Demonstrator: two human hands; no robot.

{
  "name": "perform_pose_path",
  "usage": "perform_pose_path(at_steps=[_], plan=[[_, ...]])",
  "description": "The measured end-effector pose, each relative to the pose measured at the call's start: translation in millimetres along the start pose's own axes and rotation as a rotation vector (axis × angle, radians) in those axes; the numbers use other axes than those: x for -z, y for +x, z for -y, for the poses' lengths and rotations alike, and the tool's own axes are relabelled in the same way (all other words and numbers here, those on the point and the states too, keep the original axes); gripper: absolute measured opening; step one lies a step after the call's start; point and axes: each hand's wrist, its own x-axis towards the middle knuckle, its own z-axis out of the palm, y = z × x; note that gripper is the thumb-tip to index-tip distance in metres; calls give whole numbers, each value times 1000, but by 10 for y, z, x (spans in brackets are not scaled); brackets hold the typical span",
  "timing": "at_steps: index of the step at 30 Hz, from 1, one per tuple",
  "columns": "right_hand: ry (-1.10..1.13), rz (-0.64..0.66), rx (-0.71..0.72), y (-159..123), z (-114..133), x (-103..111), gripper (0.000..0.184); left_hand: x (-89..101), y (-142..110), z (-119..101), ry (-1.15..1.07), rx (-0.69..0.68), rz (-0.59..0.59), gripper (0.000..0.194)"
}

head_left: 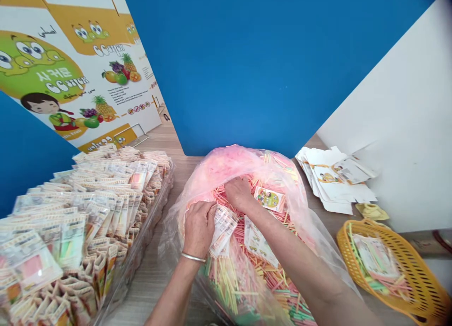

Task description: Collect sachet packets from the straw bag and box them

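Note:
My left hand pinches the edge of a clear printed packet of thin coloured sticks, holding it above a large pile. My right hand pushes down into the pile of pink, yellow and green sticks, its fingertips hidden among them. The pile fills a pink-tinted clear plastic bag with its mouth rolled open. A printed card lies on the pile just right of my right hand. Another printed packet lies beneath my right forearm.
Left of the bag, a clear tray holds rows of filled packets. To the right lie a stack of flat printed cards and a yellow plastic basket of packets. A printed carton panel and blue board stand behind the wooden table.

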Motion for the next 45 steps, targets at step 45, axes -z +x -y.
perform_pose_path(at_steps=[45], plan=[[922, -905, -241, -1949, -508, -200, 23, -713, -500, -1522, -1755, 863, 508, 46]])
